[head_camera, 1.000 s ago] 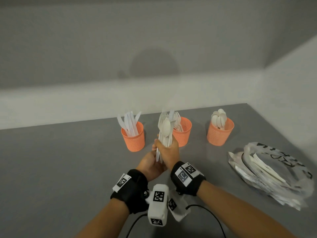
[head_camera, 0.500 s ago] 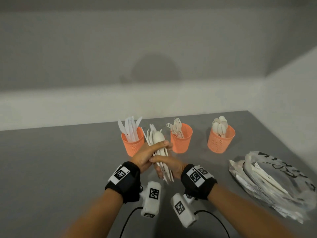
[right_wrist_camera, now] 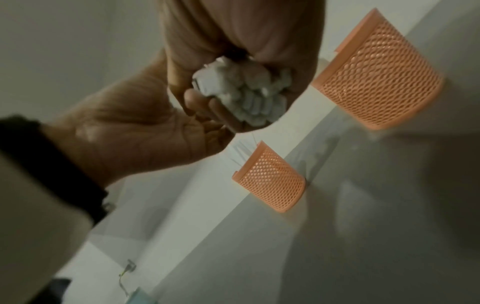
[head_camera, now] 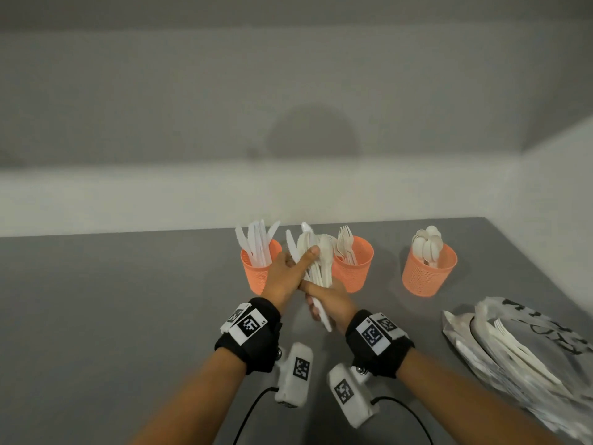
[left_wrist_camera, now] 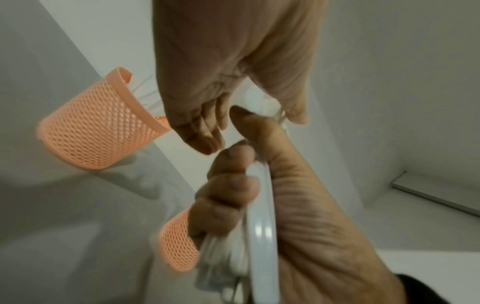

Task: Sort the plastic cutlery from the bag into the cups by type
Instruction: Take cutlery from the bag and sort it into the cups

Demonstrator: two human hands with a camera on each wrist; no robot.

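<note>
My right hand [head_camera: 332, 305] grips a bundle of white plastic cutlery [head_camera: 321, 268] by the handles, whose ends [right_wrist_camera: 241, 96] stick out of the fist. The bundle leans left between two orange mesh cups. My left hand [head_camera: 296, 263] holds its upper part, with the thumb across a spoon and the fingers behind. The left cup [head_camera: 258, 274] holds knives, the middle cup [head_camera: 354, 271] forks and the right cup [head_camera: 428, 274] spoons. The knife cup [left_wrist_camera: 98, 127] stands just past my left hand.
A crumpled clear plastic bag [head_camera: 519, 358] with more white cutlery in it lies on the grey table [head_camera: 112, 316] at the right. A pale wall runs close behind the cups. Cables trail from both wrist cameras toward me.
The bundle, upright before the middle cup a second ago, now leans left between the knife and fork cups. My left hand has come up from under the right onto its upper part.
</note>
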